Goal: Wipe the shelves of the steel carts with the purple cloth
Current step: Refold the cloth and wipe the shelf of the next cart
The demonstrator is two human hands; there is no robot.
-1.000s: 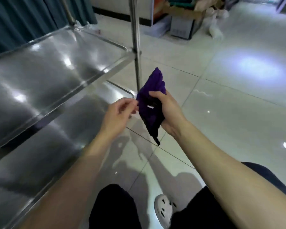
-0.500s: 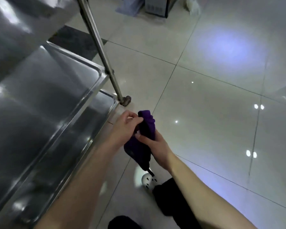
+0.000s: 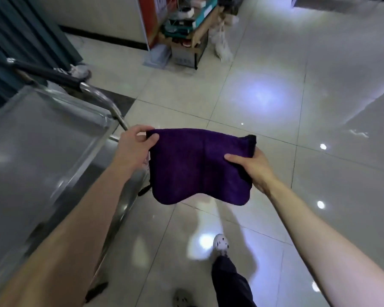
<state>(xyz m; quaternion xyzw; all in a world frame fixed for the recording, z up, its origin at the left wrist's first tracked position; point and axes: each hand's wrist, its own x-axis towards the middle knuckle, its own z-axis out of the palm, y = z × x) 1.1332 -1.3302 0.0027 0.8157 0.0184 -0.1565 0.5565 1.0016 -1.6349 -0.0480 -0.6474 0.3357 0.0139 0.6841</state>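
Observation:
The purple cloth (image 3: 193, 167) is stretched flat in the air between both hands, over the tiled floor just right of the cart. My left hand (image 3: 134, 145) pinches its upper left corner. My right hand (image 3: 253, 168) grips its right edge, thumb on top. The steel cart's top shelf (image 3: 36, 147) fills the left side, shiny and bare, with a raised rim. A lower shelf edge (image 3: 122, 209) shows under my left forearm. The cloth does not touch the cart.
The cart's black-sleeved push handle (image 3: 51, 74) sits at its far end. Stacked boxes (image 3: 184, 41) and a white bag (image 3: 222, 43) stand against the far wall. Teal curtain (image 3: 20, 36) hangs at upper left. My shoe (image 3: 220, 242) is on glossy floor tiles.
The bunched cloth has been spread out wide between both hands. The view rose from the lower shelves and cart leg to the top shelf and handle.

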